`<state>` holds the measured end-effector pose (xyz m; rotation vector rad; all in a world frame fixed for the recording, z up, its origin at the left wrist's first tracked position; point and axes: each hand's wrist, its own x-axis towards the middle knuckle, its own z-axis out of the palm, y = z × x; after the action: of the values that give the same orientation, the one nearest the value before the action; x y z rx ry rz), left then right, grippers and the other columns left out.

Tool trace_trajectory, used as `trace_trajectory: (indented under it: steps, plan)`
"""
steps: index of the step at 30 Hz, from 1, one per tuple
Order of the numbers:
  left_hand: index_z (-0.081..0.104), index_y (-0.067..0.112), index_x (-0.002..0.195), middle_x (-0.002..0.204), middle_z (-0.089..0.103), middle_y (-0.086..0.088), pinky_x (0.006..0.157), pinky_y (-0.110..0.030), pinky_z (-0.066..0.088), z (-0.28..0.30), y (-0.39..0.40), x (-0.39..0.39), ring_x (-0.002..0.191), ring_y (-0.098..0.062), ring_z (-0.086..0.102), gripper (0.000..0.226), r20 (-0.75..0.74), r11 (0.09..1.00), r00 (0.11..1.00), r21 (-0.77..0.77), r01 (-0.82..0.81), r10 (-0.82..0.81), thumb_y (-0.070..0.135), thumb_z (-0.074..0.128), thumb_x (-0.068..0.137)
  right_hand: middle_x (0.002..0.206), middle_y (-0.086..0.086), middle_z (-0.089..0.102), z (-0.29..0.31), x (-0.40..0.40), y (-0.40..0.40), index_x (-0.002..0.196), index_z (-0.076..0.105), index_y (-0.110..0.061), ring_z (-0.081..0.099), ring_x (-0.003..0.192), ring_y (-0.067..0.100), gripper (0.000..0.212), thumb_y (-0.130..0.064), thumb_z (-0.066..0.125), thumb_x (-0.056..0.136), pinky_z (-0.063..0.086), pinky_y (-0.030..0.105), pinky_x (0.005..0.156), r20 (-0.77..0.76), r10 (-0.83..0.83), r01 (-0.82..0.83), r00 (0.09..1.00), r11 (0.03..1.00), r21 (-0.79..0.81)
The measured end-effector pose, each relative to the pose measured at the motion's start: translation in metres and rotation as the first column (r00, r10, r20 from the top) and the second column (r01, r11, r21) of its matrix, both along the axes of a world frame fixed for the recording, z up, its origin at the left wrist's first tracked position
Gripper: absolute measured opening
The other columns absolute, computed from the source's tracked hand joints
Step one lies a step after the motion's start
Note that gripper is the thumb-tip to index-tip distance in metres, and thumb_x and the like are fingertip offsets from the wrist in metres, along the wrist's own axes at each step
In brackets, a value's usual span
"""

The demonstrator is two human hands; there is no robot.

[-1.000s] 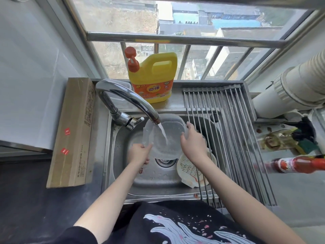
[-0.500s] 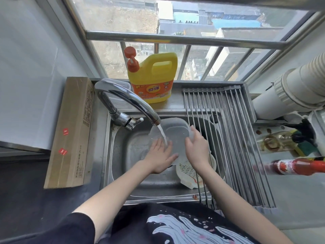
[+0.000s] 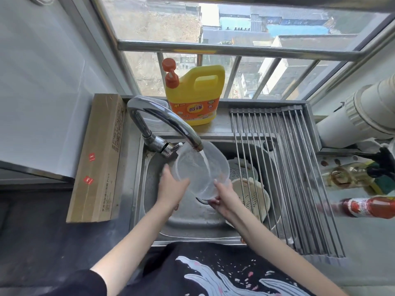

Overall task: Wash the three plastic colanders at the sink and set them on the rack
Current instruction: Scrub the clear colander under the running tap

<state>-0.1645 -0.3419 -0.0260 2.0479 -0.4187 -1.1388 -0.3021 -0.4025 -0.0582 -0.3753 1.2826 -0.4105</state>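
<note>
A clear plastic colander (image 3: 201, 169) is held tilted over the steel sink (image 3: 188, 221), under water running from the faucet (image 3: 166, 118). My left hand (image 3: 171, 186) grips its left rim. My right hand (image 3: 224, 199) holds its lower right edge, fingers curled under the rim. Two white colanders lie in the sink's right side, partly under the rack: one (image 3: 252, 197) near my right wrist, another (image 3: 239, 169) behind it. The roll-up steel rack (image 3: 299, 178) spans the sink's right part and carries nothing.
A yellow detergent jug (image 3: 194, 99) stands on the ledge behind the faucet. A long cardboard box (image 3: 98, 159) lies left of the sink. Bottles, one red (image 3: 367, 207), lie right of the rack. A large white pipe (image 3: 363, 116) juts in at right.
My left hand went from lying flat inside the colander to gripping its left rim. My right hand slid down to the lower edge, and the colander turned under the stream.
</note>
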Motion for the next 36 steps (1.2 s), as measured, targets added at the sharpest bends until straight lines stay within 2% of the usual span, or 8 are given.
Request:
trace_trajectory:
  steps: [4, 9, 12, 15, 21, 25, 32, 36]
  plan:
    - [0.043, 0.022, 0.132, 0.125, 0.054, -0.005, 0.066, -0.042, 0.059, -0.024, -0.009, 0.005, 0.107, -0.028, 0.059, 0.053, -0.321, 0.987, 0.934, 0.045, -0.152, 0.158, -0.002, 0.043, 0.085, 0.115, 0.011, 0.055, -0.008, -0.005, 0.019, 0.136, 0.029, -0.032, 0.055, 0.073, 0.021, 0.045, -0.016, 0.048, 0.099, 0.05, 0.022, 0.049, 0.068, -0.047, 0.057, 0.997, 0.986, -0.154]
    - [0.048, -0.005, 0.125, 0.103, 0.068, -0.024, 0.063, -0.028, 0.058, -0.04, -0.018, -0.004, 0.098, -0.031, 0.068, 0.029, -0.639, 0.932, 0.69, 0.328, -0.155, 0.34, 0.002, 0.04, 0.099, 0.124, -0.004, 0.059, 0.009, -0.014, 0.002, 0.143, 0.036, -0.024, 0.06, 0.1, 0.009, 0.051, -0.02, 0.054, 0.095, 0.051, 0.022, 0.083, -0.485, 0.041, -0.394, 0.874, 0.644, -0.656]
    - [0.057, 0.001, 0.1, 0.059, 0.069, -0.015, 0.038, -0.024, 0.052, -0.047, -0.018, -0.01, 0.042, -0.02, 0.066, 0.019, -0.694, 0.916, 0.632, 0.397, -0.067, 0.346, 0.019, 0.052, 0.096, 0.1, 0.009, 0.067, 0.033, 0.006, -0.017, 0.144, 0.035, -0.019, 0.064, 0.077, 0.024, 0.056, -0.019, 0.053, 0.09, 0.053, 0.041, 0.072, -0.74, 0.129, -0.693, 0.66, 0.486, -0.533]
    - [0.053, -0.008, 0.103, 0.063, 0.069, -0.021, 0.035, -0.022, 0.05, -0.04, -0.013, 0.001, 0.04, -0.021, 0.064, 0.026, -0.736, 0.9, 0.597, 0.432, 0.05, 0.32, 0.016, 0.044, 0.098, 0.104, 0.019, 0.059, 0.044, 0.011, -0.046, 0.12, 0.048, -0.001, 0.063, 0.079, 0.034, 0.034, -0.01, 0.046, 0.087, 0.056, 0.047, 0.067, -0.816, 0.333, -0.809, 0.473, 0.53, -0.253]
    - [0.045, -0.015, 0.115, 0.072, 0.062, -0.028, 0.046, -0.03, 0.056, -0.001, -0.003, 0.042, 0.056, -0.031, 0.068, 0.035, -0.256, 0.845, 0.96, 0.482, 0.23, -0.114, 0.012, 0.038, 0.093, 0.068, 0.014, 0.055, 0.011, 0.001, -0.006, 0.126, 0.033, -0.008, 0.051, 0.038, 0.015, 0.036, -0.007, 0.046, 0.092, 0.055, 0.031, 0.044, -0.272, 0.591, -0.596, 0.76, 0.8, 0.073]
    - [0.055, -0.002, 0.105, 0.106, 0.063, -0.028, 0.079, -0.037, 0.049, 0.0, -0.006, 0.049, 0.1, -0.038, 0.061, 0.024, 0.268, 0.815, 0.831, 0.481, 0.324, -0.488, 0.011, 0.045, 0.088, 0.079, 0.018, 0.064, -0.008, 0.009, 0.025, 0.107, 0.045, -0.005, 0.063, 0.048, 0.021, 0.016, -0.019, 0.046, 0.099, 0.059, 0.036, 0.053, -0.052, 0.475, -0.465, 0.878, 0.875, 0.133]
    - [0.042, 0.035, 0.094, 0.099, 0.061, 0.004, 0.083, -0.048, 0.053, -0.024, 0.012, 0.039, 0.098, -0.023, 0.061, 0.027, -0.026, 0.986, 0.986, -0.002, 0.166, -0.166, 0.045, 0.057, 0.074, 0.098, 0.012, 0.059, -0.001, -0.01, -0.009, 0.124, 0.052, -0.009, 0.068, 0.07, 0.025, 0.026, -0.016, 0.045, 0.1, 0.06, 0.03, 0.058, -0.229, 0.347, -0.379, 0.909, 0.918, -0.117]
    - [0.036, 0.031, 0.119, 0.09, 0.059, 0.01, 0.061, -0.01, 0.043, -0.018, 0.005, 0.021, 0.077, -0.009, 0.058, 0.045, 0.234, 0.953, 0.944, -0.135, 0.27, -0.234, 0.02, 0.062, 0.084, 0.125, 0.027, 0.05, 0.013, -0.026, -0.033, 0.129, 0.044, -0.014, 0.061, 0.104, 0.039, 0.034, -0.001, 0.033, 0.099, 0.058, 0.045, 0.074, 0.131, 0.041, -0.058, 0.991, 0.99, 0.126]
